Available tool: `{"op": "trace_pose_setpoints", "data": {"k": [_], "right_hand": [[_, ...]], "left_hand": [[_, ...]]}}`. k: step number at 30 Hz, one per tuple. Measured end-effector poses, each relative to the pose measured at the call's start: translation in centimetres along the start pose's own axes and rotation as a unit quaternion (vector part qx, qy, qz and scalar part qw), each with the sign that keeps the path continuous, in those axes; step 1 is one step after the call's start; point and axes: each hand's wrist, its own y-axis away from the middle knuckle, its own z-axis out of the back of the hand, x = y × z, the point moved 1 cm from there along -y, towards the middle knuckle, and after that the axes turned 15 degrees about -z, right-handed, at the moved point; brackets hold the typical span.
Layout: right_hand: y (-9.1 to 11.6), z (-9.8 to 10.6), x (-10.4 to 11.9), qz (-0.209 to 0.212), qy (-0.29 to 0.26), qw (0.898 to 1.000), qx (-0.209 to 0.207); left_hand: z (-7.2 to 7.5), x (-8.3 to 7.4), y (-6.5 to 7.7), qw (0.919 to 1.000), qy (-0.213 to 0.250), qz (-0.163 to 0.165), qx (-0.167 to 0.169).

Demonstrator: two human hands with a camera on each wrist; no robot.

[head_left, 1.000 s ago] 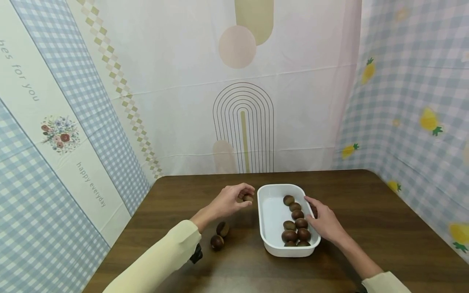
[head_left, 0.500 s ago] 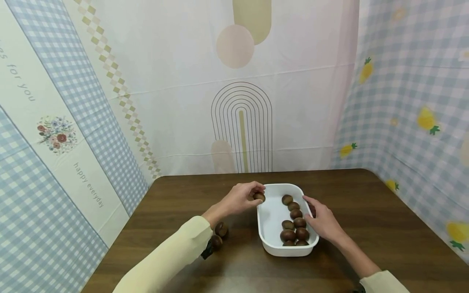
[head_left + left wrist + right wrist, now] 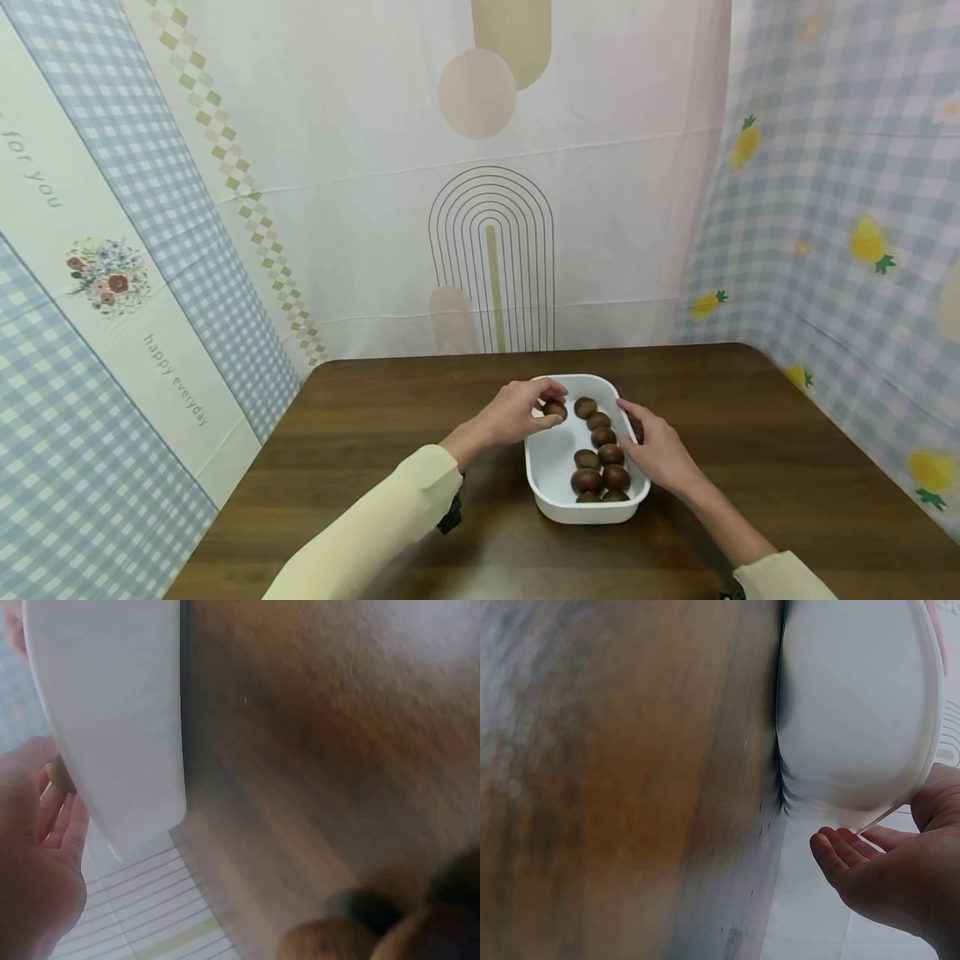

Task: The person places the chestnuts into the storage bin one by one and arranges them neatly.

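My left hand pinches a brown chestnut between thumb and fingers, over the far left part of a white rectangular container. In the left wrist view that chestnut is partly hidden behind the container wall. Several more chestnuts lie along the right side of the container, from the far end to the near end. My right hand holds the container's right rim, thumb and fingers on either side. The right wrist view shows the right hand at the rim's corner.
The container stands on a dark brown wooden table. Loose chestnuts appear blurred at the lower right of the left wrist view. A pale printed cloth hangs behind the table, with checked cloth at the right.
My left hand has moved right with the chestnut, from beside the container to over its inside. The left sleeve now covers the loose chestnuts in the head view. The right hand stays at the rim.
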Motion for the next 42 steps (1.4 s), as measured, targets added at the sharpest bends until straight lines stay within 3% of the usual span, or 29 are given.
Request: {"op": "trace_pose_setpoints", "data": {"k": [16,25,32,42], "right_hand": [[0.1,0.1,0.2,-0.008,-0.007,1.000,0.015],[0.1,0.0,0.2,-0.010,-0.007,1.000,0.014],[0.2,0.0,0.2,-0.007,-0.013,1.000,0.009],[0.2,-0.1,0.2,-0.004,-0.012,1.000,0.006]], "left_hand": [[-3.0,-0.2,-1.2,0.9976,-0.057,-0.010,0.039],[-3.5,-0.6,-2.1,0.9935,-0.090,-0.003,0.070],[-3.8,-1.3,-2.4,0.9841,-0.140,0.006,0.109],[-4.2,-1.5,-2.7,0.9759,-0.168,0.015,0.138]]}}
